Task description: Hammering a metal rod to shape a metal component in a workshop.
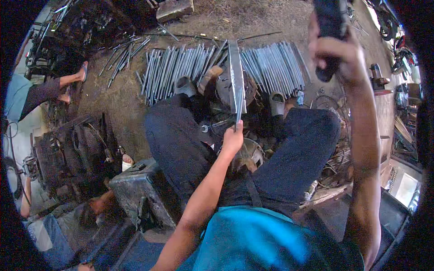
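My left hand (pixel 233 141) is closed around the narrow tang of a long, flat metal blade (pixel 236 74). The blade points away from me between my knees and lies across a round, dark block (pixel 223 89). High on the right, my right hand (pixel 337 52) grips a thick black tool (pixel 331 22) and is smeared by motion. The tool's upper end runs out of the picture, so I cannot tell its kind. A wrench (pixel 205 128) is near my left knee.
Rows of grey metal bars lie on the ground as a left row (pixel 181 67) and a right row (pixel 273 67). A dark metal box (pixel 144 189) stands beside my left thigh. At the left sits another person (pixel 43 92). A small vise-like tool (pixel 379 77) stands at right.
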{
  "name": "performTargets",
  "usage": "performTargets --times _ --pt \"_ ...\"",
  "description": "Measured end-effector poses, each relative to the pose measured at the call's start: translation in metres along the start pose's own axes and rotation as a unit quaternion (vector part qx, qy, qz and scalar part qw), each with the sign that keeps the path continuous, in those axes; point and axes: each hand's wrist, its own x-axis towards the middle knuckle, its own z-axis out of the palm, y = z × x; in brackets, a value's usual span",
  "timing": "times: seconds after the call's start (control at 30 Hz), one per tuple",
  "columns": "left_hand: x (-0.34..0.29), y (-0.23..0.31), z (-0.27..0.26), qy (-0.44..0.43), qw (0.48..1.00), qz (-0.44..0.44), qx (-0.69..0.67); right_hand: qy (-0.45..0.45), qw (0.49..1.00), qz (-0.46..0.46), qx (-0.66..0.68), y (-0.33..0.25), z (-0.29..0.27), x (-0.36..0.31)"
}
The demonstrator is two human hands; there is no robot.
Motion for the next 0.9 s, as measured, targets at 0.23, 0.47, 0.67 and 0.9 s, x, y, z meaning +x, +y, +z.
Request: performTargets --times 0.23,0.47,0.67,0.9 --pt "0.008 -0.007 0.0 0.002 1.0 -0.01 0.02 0.12 0.971 0.048 0.201 0.127 0.075 -0.041" --pt "-0.002 -0.004 -0.003 -0.008 1.0 -0.026 0.014 -0.069 0.945 0.313 -0.064 0.152 0.071 -0.039" --pt "0.013 -0.019 -0.005 0.003 0.999 -0.032 -0.031 -0.028 0.996 0.071 0.044 0.02 0.023 0.01" --pt "0.005 -0.006 -0.005 -0.002 1.0 -0.002 -0.024 0.022 0.98 -0.008 0.198 0.107 0.05 -0.015"
